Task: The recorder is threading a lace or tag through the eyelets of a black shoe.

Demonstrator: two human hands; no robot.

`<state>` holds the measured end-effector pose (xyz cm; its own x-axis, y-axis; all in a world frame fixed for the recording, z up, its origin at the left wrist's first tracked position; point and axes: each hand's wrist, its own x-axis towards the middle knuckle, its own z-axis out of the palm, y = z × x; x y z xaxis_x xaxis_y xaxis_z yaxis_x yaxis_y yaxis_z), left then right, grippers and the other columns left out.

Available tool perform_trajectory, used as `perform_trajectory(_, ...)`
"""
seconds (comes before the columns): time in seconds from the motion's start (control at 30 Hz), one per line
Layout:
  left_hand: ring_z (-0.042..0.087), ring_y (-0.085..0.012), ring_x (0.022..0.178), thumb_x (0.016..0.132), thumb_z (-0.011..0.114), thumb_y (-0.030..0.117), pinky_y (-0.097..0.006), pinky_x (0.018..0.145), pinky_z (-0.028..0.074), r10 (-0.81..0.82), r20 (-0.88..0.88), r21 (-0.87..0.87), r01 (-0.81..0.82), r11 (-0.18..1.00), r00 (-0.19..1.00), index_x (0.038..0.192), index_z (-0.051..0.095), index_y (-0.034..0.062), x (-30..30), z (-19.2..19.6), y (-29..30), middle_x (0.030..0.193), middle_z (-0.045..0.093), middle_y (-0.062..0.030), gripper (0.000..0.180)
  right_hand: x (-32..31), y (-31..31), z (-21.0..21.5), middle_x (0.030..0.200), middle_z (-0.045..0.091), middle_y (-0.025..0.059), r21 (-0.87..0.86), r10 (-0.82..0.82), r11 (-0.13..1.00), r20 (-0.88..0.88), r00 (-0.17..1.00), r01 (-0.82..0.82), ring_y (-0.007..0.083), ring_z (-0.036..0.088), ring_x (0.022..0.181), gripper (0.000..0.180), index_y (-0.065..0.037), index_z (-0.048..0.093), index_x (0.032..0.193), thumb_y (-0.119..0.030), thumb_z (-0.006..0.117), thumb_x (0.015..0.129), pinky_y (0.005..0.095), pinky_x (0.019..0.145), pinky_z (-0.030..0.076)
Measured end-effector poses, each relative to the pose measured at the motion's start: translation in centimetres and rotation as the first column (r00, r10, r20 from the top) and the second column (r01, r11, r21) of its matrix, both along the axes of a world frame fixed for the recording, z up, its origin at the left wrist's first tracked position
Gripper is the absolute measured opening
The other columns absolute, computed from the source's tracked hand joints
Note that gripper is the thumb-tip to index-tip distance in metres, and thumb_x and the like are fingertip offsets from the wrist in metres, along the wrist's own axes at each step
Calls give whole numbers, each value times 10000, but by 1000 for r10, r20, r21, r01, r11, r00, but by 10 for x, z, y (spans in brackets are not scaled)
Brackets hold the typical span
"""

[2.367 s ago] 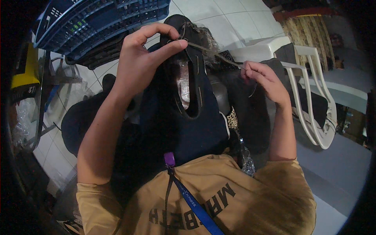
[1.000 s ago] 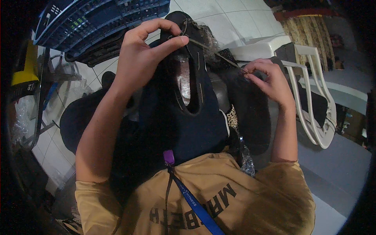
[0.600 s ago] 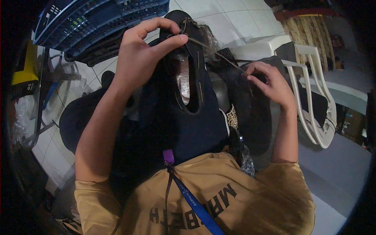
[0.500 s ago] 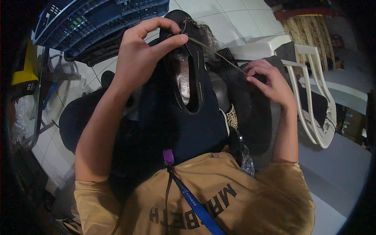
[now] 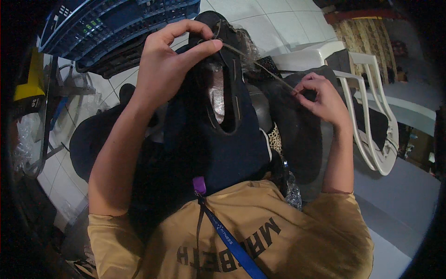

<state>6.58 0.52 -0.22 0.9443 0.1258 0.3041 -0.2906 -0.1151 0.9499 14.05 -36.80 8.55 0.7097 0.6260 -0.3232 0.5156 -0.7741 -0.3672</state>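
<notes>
Right hand (image 5: 320, 97) and the lace (image 5: 253, 60) have moved most: against the earliest frame, the fingers sit slightly farther right and nearer, and the curved loose end below them can no longer be made out. The left hand (image 5: 181, 53) and the shoe's toe are a touch farther away. Dark block letters cross the tan shirt (image 5: 297, 218), and paler, smaller lettering runs along the blue lanyard (image 5: 234, 244) (a purple tab (image 5: 199, 185) sits at its far end).

The dark shoe (image 5: 216, 100) lies on the navy lap (image 5: 213, 162), toe far, heel near. The left thumb and forefinger close on the lace beside the shoe's opening; whether they also grip the upper, I cannot tell. The right fingers pinch the lace farther right, with the length between looking straight. A blue crate (image 5: 116, 28) stands far left, a white chair (image 5: 302, 56) right.
</notes>
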Motion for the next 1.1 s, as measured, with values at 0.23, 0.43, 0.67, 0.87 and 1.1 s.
perform_trajectory(0.23,661,-95,1019,958,845,155,-263,961,510,-31,-88,-38,28,999,996,1042,759,39,-2,2,1,1054,732,9,167,2,-17,-7,970,705,111,75,91,992,102,991,-99,271,675,933,151,-7,790,1012,-41,739,874,386,832,550)
perform_trajectory(0.43,662,-90,1012,964,837,145,-260,947,516,-16,-95,-24,14,1000,995,1048,759,37,-2,2,2,1049,731,12,158,-3,-21,2,1008,738,58,114,-244,957,-191,951,268,159,696,955,178,-7,794,1099,-22,742,930,320,869,548)
perform_trajectory(0.67,689,-61,908,944,875,204,-243,868,544,5,-100,-93,-14,996,995,1011,792,44,1,-1,2,993,759,20,193,-5,-61,18,990,775,113,380,-116,821,-619,777,426,197,751,912,204,17,802,1121,-42,834,928,325,783,599)
perform_trajectory(0.87,678,-85,990,929,868,188,-267,945,521,-14,-127,-146,-5,989,992,1012,783,32,4,-5,4,1025,752,11,197,-23,-58,27,786,753,195,747,205,409,-634,745,524,200,721,591,111,-7,807,993,5,791,884,340,489,515)
perform_trajectory(1.1,652,-112,1056,922,868,171,-281,1019,481,-11,-156,-139,-11,990,988,1016,768,26,0,-1,7,1045,739,2,200,-14,-33,39,724,787,173,856,553,315,-517,653,410,231,743,551,77,-60,759,813,-24,733,877,329,517,510)
